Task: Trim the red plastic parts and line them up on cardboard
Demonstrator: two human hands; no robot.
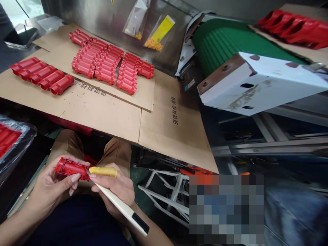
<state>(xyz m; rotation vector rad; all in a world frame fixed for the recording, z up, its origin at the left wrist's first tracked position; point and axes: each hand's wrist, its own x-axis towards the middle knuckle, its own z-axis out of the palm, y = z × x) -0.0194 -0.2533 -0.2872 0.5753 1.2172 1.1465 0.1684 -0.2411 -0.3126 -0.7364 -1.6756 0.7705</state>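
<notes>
Above my lap, my left hand point(57, 182) is closed round a red plastic part point(73, 168), its open inner side facing up. My right hand point(115, 186) grips a knife with a long white handle point(120, 205) and a black end. A yellow cover point(104, 171) sits on one finger of that hand. The knife's tip meets the right end of the red part. On the cardboard point(107, 112) lie rows of red parts point(102, 61), and a separate row of larger red pieces point(42, 75) is at the left.
A green conveyor belt point(225, 41) with a white metal end point(261, 85) stands at the right, red parts point(294, 29) beyond it. Two small bags point(160, 32) point(135, 18) lie at the back. A phone point(22, 37) is back left, a lined bin point(23, 136) at left.
</notes>
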